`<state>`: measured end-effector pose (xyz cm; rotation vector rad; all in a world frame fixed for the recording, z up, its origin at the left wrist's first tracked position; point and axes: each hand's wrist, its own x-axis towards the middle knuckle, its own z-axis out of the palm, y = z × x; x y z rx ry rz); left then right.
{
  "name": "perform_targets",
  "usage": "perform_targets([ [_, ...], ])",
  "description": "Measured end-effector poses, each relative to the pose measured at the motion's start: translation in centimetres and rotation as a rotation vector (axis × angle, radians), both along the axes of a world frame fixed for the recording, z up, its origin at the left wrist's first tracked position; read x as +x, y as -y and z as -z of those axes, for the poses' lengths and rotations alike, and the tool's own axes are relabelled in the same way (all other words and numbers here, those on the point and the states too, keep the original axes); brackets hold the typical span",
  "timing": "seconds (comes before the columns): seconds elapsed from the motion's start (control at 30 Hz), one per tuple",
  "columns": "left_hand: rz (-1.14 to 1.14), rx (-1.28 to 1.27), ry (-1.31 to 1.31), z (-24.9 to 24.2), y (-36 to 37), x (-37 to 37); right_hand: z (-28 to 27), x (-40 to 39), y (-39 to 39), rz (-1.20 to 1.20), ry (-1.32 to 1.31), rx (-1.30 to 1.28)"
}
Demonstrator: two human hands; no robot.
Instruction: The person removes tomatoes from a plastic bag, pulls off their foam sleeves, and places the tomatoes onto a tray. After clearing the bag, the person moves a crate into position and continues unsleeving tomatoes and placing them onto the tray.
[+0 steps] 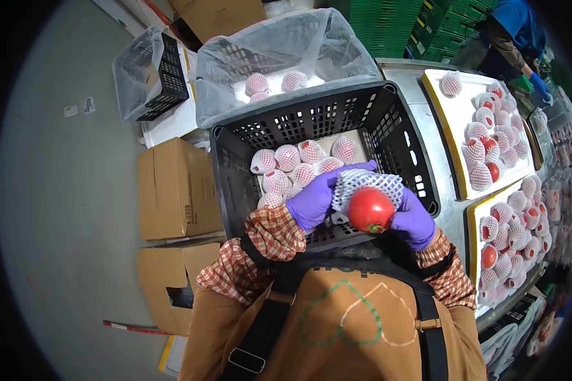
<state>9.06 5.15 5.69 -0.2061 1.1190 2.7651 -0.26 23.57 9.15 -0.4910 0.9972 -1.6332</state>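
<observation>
A red tomato (370, 209) shows its green stem end toward me, partly inside a white foam net sleeve (356, 182). My left hand (313, 200), in a purple glove, is closed on the sleeve from the left, fingers reaching behind it. My right hand (416, 221), also gloved in purple, grips the tomato and the sleeve's edge from the right. Both hands are above the near side of a black plastic crate (324, 105). Inside it lie several net-wrapped tomatoes (287, 157), some hidden behind my left hand.
Behind stands a plastic-lined crate (235, 57) with net-wrapped tomatoes. Foam trays (435, 108) of tomatoes, mostly wrapped, sit on the metal table (419, 86) at right. Cardboard boxes (165, 190) stand at left. A co-worker's blue-gloved hand (540, 87) is at upper right.
</observation>
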Motion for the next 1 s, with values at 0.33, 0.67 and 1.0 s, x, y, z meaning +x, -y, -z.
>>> perform_targets([
  [0.33,0.013,-0.067,-0.01,2.0,-0.2,-0.2,-0.3,-1.3,1.0,-0.054,0.03,-0.032],
  [0.67,-0.144,-0.046,0.043,0.9,-0.4,-0.2,0.4,-2.2,0.1,-0.099,0.073,0.013],
  [1.0,-0.67,-0.606,-0.394,-5.3,2.6,-4.0,-0.1,-8.8,7.7,0.36,-0.49,-0.056],
])
